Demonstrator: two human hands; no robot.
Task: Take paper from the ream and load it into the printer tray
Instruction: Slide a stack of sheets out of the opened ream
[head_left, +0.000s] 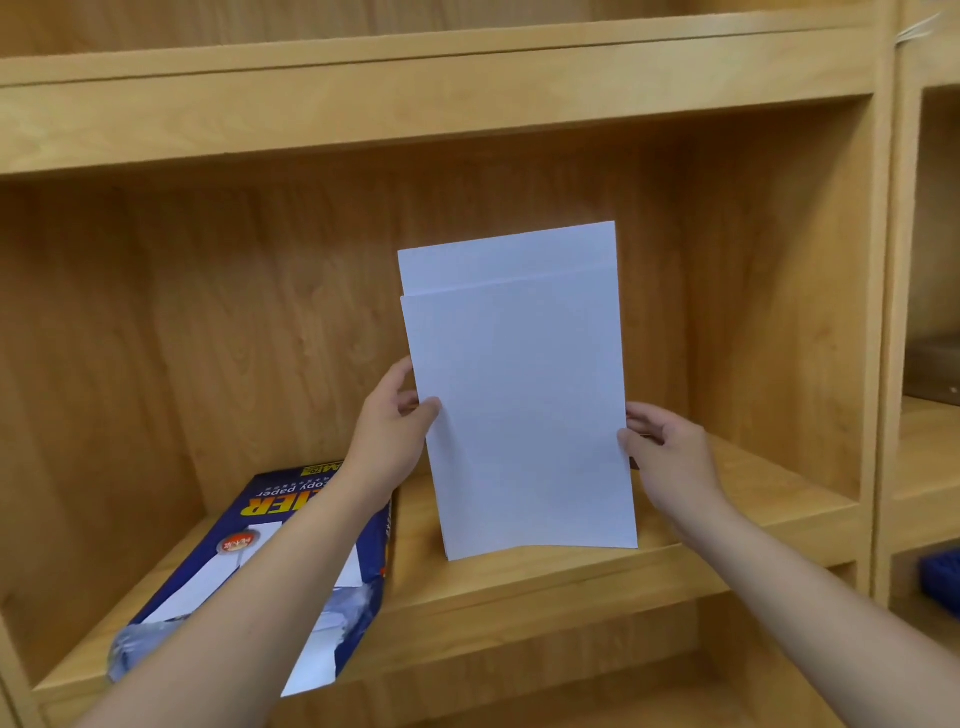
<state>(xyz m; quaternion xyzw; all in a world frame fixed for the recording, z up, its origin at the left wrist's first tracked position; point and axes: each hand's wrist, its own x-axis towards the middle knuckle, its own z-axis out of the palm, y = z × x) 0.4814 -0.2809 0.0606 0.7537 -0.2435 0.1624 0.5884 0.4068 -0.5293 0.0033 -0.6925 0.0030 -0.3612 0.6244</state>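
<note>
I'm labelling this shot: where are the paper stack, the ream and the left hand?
paper stack (524, 415): head view, middle of the front sheet.
ream (270, 506): head view, blue wrapper near its printed lettering.
left hand (392, 431): head view, back of the hand.

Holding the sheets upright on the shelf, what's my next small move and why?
Probably tap the sheets on the shelf to square them: a back sheet sticks up past the front one, and both the left hand and the right hand grip the sides.

Two hands (395, 431), one paper stack (519, 405), one ream (291, 566).
</note>
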